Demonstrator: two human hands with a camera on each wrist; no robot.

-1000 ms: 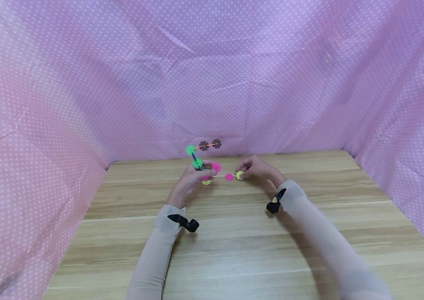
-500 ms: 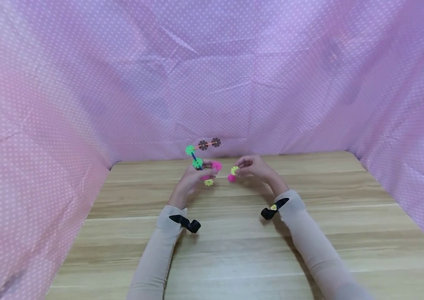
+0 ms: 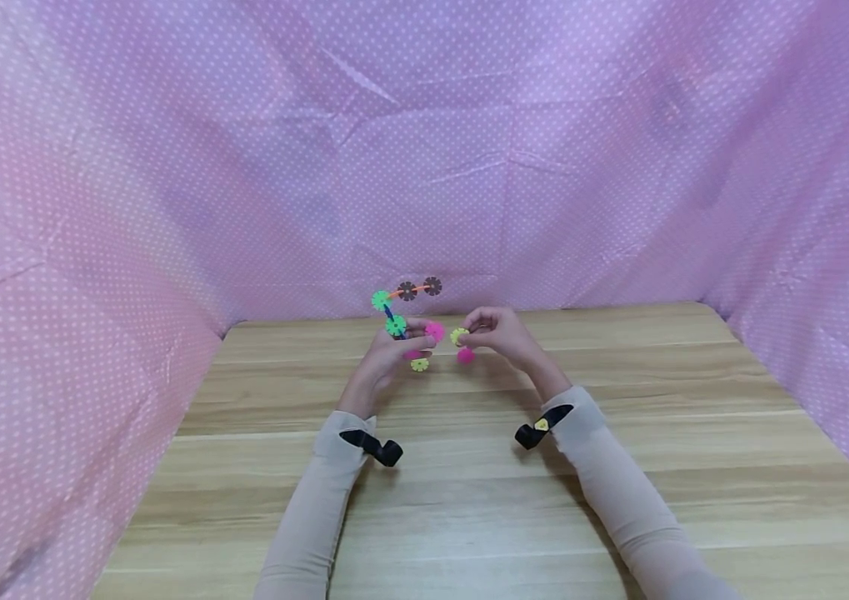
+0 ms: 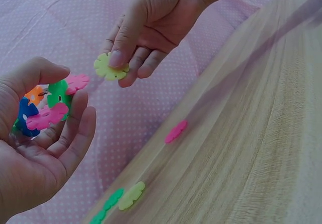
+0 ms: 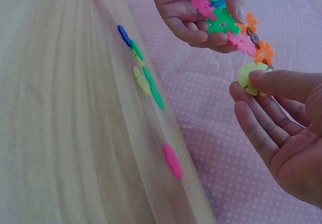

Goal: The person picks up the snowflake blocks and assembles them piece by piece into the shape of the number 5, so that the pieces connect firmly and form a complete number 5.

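Head cam: L hand (image 3: 385,357) has thumb & fingers clamped on a chain of flower discs (image 3: 396,326), held up nr the back of the table (image 3: 454,483). R hand (image 3: 505,336) pinches a yellow disc (image 3: 458,337) just beside it; dotted pink curtain (image 3: 424,167) behind.

L wrist cam: clear gap btwn yellow disc & chain. Pink disc (image 4: 176,132) flat on table, well apart from a loose yellow disc (image 4: 132,196) w/ a green disc (image 4: 107,206) alongside.

R wrist cam: R thumb presses yellow disc vs. fingers. Chain incl. pink, green, orange pcs. Blue disc (image 5: 124,35) also on table.
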